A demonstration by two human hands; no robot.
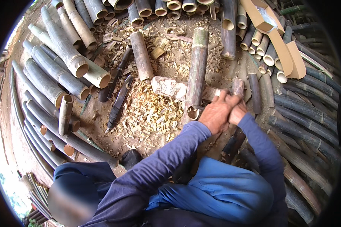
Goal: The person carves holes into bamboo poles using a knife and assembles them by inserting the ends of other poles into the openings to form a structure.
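My left hand (217, 114) and my right hand (237, 111) are pressed together, their fingers closed and overlapping. Whatever lies inside them is hidden. A short round wooden piece (238, 86) stands just beyond my fingers; whether they grip it, I cannot tell. Close to my left hand is the hollow near end of a long bamboo tube (196, 77). The tube lies across a pale, stripped log (166, 87). To the left, a knife with a dark wrapped handle (116, 111) rests on the ground, beside a long dark object (116, 75) like a sheath.
Wood shavings (155, 120) cover the ground before me. A loose bamboo section (141, 56) lies beyond them. Cut bamboo tubes (57, 72) line the left side, with more at the back. Dark bamboo poles (303, 119) are piled right, below an opened cardboard box (282, 47).
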